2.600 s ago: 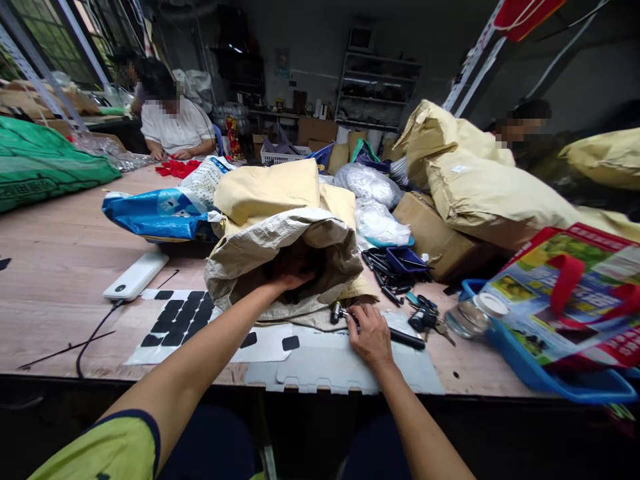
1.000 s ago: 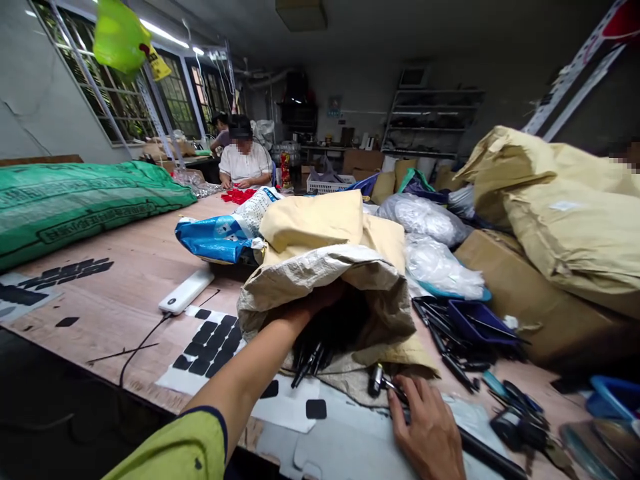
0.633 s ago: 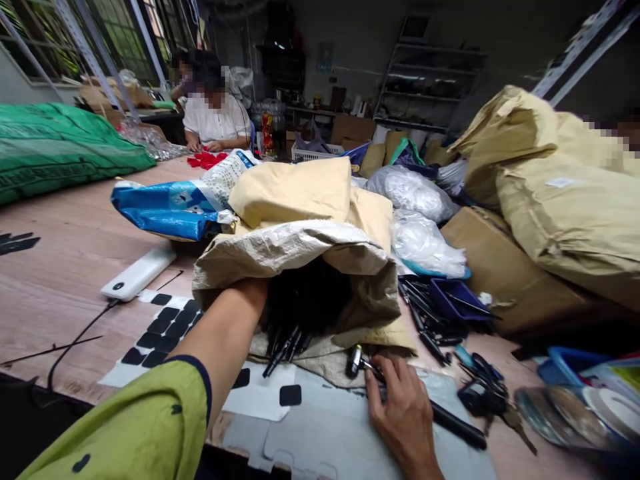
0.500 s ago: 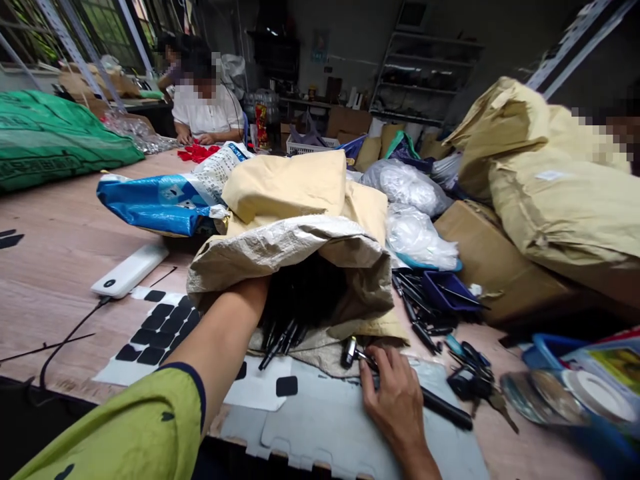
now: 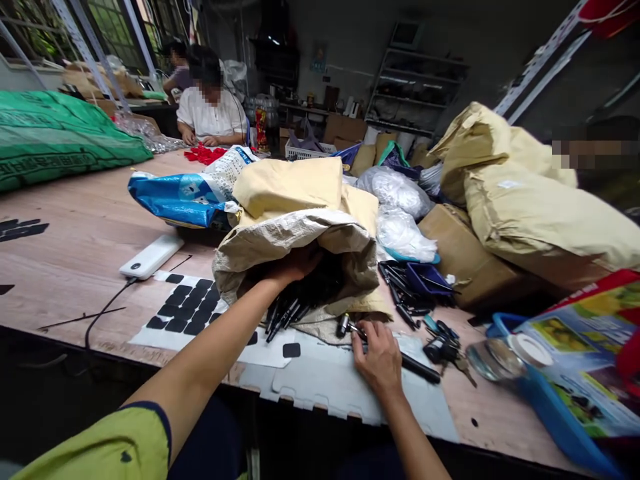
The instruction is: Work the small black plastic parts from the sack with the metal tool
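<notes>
My left hand is inside the mouth of a tan woven sack lying on its side. Its fingers are lost in the shadow, so what they touch is hidden. Slim black pen-like pieces spill from the sack's opening below my wrist. My right hand lies curled over the handle of a small hammer on a grey mat. The hammer's head points left, beside the sack's lower edge.
Left of the sack are a sheet of black stickers and a white power bank with a cable. Rightward lie black parts around a purple tray, keys, a jar and a blue basket. A person sits across the table.
The back of my left hand now shows in the sack's mouth, where before only the forearm was visible. My right hand stays at the hammer. The view has shifted slightly.
</notes>
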Available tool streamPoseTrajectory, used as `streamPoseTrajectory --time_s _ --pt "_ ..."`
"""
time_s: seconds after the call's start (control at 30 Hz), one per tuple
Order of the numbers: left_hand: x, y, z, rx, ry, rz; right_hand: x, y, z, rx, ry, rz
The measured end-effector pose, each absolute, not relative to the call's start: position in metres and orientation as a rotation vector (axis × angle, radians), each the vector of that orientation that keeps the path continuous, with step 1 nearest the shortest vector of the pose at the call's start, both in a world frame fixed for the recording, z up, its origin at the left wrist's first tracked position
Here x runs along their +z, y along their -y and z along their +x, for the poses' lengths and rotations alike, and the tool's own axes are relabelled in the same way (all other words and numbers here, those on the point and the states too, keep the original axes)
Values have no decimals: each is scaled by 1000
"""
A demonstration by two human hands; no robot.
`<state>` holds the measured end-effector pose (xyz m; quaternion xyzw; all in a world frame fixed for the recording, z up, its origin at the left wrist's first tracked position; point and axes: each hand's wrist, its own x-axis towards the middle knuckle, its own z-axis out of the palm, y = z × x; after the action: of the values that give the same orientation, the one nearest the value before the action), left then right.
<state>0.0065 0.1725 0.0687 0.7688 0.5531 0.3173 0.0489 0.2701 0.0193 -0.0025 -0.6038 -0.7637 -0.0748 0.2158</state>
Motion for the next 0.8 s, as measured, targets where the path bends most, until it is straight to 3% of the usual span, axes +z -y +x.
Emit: streamPoseTrajectory --time_s 0.17,0.33,0.5,0.8 --pt "61 -63 -3 1016 -1879 2293 -3 -19 269 -228 2111 -1686" --pt "20 17 -25 897 -2087 2292 -3 -18 268 -219 2101 -1695" --pt "-10 24 -43 927 -2079 2265 -2 -16 267 -216 2082 -1687" --pt "-12 26 -48 1044 -2008 2338 -3 -14 265 -219 2054 -1706"
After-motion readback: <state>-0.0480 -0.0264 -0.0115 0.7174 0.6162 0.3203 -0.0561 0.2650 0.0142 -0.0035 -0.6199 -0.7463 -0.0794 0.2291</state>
